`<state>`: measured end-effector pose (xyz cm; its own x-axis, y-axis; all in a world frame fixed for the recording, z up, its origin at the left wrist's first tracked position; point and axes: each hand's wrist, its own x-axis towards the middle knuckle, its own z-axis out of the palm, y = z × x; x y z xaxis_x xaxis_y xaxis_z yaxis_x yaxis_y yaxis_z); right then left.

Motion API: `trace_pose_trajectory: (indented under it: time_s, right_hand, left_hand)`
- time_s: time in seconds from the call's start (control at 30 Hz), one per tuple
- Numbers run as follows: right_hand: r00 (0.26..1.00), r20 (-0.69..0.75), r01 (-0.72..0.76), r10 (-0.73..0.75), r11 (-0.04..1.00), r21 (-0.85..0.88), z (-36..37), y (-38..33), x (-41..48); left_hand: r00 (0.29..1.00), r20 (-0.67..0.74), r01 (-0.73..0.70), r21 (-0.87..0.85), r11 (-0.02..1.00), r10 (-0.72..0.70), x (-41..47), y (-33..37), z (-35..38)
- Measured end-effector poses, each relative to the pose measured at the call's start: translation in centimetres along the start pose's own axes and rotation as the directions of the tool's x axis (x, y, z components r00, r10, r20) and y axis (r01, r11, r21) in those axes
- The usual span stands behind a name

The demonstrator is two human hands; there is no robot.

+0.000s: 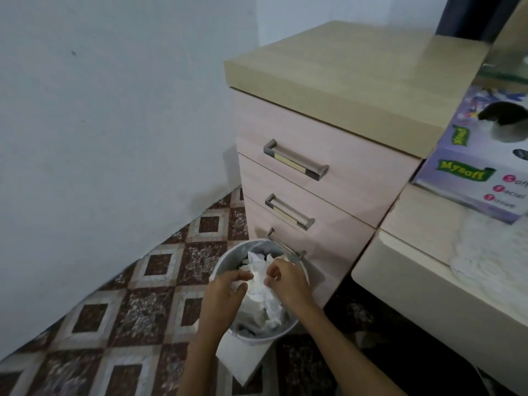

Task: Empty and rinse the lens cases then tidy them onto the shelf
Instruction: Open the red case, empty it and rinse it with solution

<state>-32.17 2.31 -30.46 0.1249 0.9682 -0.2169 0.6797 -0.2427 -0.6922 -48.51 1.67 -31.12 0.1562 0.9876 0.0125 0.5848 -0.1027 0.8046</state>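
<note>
Over the waste bin point(222, 265) the left hand point(227, 294) grips crumpled tissue point(264, 300) and the right hand point(285, 278) is curled, on what I cannot tell; no lens case shows, so one hidden there could slip among the tissues and be lost

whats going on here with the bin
A person leans over a small round bin of crumpled tissues on the tiled floor, beside the drawer unit. The left hand grips a white tissue above the bin; the right hand is curled next to it, but what it pinches, if anything, is unclear. No lens case shows. A tissue box sits on the dresser at right.
</note>
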Motion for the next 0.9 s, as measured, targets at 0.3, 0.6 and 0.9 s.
trace_pose_trajectory:
  time_s: [0.3, 0.6, 0.9]
  right_hand:
    - [0.995, 0.103, -0.012, 0.01, 1.0, 0.021, -1.0, 0.5, -0.2]
    - [0.964, -0.107, 0.256, -0.242, 0.955, 0.15, -7.6, -4.5, -5.7]
    - [0.872, -0.329, 0.452, -0.362, 0.854, 0.258, -18.3, -5.2, -13.3]
  left_hand:
    - [0.999, 0.002, -0.033, -0.012, 0.999, 0.033, 0.0, -0.5, 0.9]
    - [0.978, -0.104, -0.19, -0.087, 0.978, 0.181, -0.1, 6.0, -1.3]
    - [0.903, -0.123, -0.43, -0.293, 0.854, 0.413, -0.8, 20.0, -1.7]
